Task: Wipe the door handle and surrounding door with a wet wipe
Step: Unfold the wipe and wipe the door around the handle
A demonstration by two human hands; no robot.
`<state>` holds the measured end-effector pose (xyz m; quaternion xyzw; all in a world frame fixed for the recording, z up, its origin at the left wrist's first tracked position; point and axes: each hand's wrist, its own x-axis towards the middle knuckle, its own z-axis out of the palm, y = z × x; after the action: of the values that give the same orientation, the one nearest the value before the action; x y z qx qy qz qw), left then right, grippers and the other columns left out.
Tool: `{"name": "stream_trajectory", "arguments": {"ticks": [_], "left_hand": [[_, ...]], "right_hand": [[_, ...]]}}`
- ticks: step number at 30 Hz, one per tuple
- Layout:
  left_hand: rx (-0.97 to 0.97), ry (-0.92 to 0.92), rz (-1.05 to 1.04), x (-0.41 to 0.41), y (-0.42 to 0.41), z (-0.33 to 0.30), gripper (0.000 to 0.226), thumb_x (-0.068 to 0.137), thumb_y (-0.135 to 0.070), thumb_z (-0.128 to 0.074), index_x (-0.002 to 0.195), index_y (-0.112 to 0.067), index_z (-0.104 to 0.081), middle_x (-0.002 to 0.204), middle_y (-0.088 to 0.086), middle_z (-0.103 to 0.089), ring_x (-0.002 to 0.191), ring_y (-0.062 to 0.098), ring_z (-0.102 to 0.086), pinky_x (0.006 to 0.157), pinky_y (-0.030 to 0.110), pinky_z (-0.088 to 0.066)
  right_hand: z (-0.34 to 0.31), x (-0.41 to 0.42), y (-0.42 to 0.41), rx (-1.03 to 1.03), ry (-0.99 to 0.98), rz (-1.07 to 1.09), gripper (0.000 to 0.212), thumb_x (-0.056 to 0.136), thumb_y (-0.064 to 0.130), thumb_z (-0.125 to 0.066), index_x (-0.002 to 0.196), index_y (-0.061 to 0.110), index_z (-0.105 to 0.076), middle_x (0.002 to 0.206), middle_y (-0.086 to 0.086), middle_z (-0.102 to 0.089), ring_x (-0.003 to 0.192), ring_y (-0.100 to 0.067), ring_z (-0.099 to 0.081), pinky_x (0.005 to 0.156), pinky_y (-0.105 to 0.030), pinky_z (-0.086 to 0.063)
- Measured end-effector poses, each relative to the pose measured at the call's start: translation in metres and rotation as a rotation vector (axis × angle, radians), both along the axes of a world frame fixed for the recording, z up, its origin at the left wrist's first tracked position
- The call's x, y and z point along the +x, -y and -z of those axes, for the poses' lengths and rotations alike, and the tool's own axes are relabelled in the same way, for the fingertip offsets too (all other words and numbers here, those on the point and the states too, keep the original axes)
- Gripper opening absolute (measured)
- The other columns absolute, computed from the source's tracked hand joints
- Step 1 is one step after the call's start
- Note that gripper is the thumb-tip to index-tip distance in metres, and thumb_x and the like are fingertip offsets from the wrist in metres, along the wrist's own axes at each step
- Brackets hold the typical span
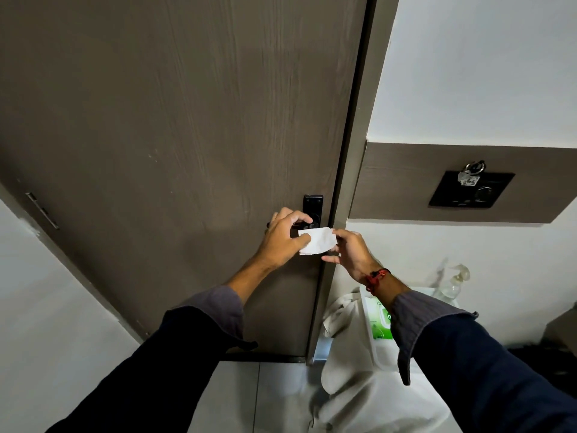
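Door handle (295, 225) mostly behind wipe (317, 241)

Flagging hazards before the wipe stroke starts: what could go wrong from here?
1. The wipe is held only at its edges by the left hand and right hand, in front of the black lock. It may slip or bunch up.
2. A wet wipe on what looks like an electronic lock could push moisture into it.
3. The wipe is small, so the door may get patchy coverage.
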<state>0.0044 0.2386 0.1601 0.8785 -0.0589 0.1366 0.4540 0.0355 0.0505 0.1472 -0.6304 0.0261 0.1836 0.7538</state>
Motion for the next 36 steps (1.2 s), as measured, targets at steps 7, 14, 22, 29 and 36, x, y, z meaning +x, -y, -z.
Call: {"name": "stream_trajectory", "arguments": {"ticks": [7, 14, 22, 29, 36], "left_hand": [[0.388, 0.017, 0.010, 0.005, 0.028, -0.013, 0.022, 0.086, -0.036, -0.074, 0.092, -0.015, -0.075, 0.102, -0.001, -0.061, 0.096, 0.016, -0.054, 0.085, 0.039, -0.051], [0.113, -0.133, 0.028, 0.022, 0.014, -0.020, 0.008, 0.090, -0.008, -0.068, 0.086, -0.015, -0.069, 0.073, -0.004, -0.067, 0.053, -0.006, -0.060, 0.047, 0.010, -0.043], [0.269, -0.359, 0.150, 0.048, -0.019, -0.046, 0.003, 0.092, -0.006, -0.069, 0.090, -0.003, -0.069, 0.065, -0.002, -0.064, 0.052, 0.005, -0.059, 0.048, 0.019, -0.046], [0.377, -0.615, 0.151, 0.058, -0.036, -0.051, 0.013, 0.095, -0.001, -0.064, 0.107, -0.003, -0.071, 0.081, 0.011, -0.066, 0.053, 0.014, -0.050, 0.053, 0.027, -0.040], [0.293, -0.551, -0.087, 0.052, -0.056, -0.001, 0.011, 0.096, -0.005, -0.063, 0.100, -0.008, -0.072, 0.101, 0.012, -0.073, 0.086, 0.021, -0.065, 0.079, 0.034, -0.055]], "right_hand": [[-0.005, 0.005, 0.002, -0.094, 0.094, -0.054, 0.027, 0.107, 0.019, -0.051, 0.096, 0.012, -0.074, 0.076, -0.003, -0.077, 0.065, -0.013, -0.074, 0.057, -0.027, -0.062], [-0.011, 0.013, 0.019, -0.215, 0.173, -0.211, 0.025, 0.109, 0.025, -0.055, 0.093, 0.008, -0.065, 0.080, -0.006, -0.071, 0.072, -0.016, -0.071, 0.064, -0.030, -0.058], [-0.023, 0.029, 0.024, -0.583, 0.442, -0.368, 0.032, 0.093, -0.005, -0.070, 0.072, 0.016, -0.057, 0.067, -0.012, -0.057, 0.058, -0.019, -0.056, 0.052, -0.024, -0.044], [-0.010, 0.041, 0.002, -0.723, 0.571, -0.216, 0.020, 0.089, -0.009, -0.066, 0.092, 0.011, -0.066, 0.082, -0.008, -0.064, 0.073, -0.016, -0.058, 0.063, -0.022, -0.049], [0.011, 0.048, -0.012, -0.646, 0.547, -0.184, 0.004, 0.094, -0.003, -0.071, 0.096, -0.006, -0.072, 0.075, -0.007, -0.066, 0.067, -0.020, -0.063, 0.063, -0.029, -0.055]]}}
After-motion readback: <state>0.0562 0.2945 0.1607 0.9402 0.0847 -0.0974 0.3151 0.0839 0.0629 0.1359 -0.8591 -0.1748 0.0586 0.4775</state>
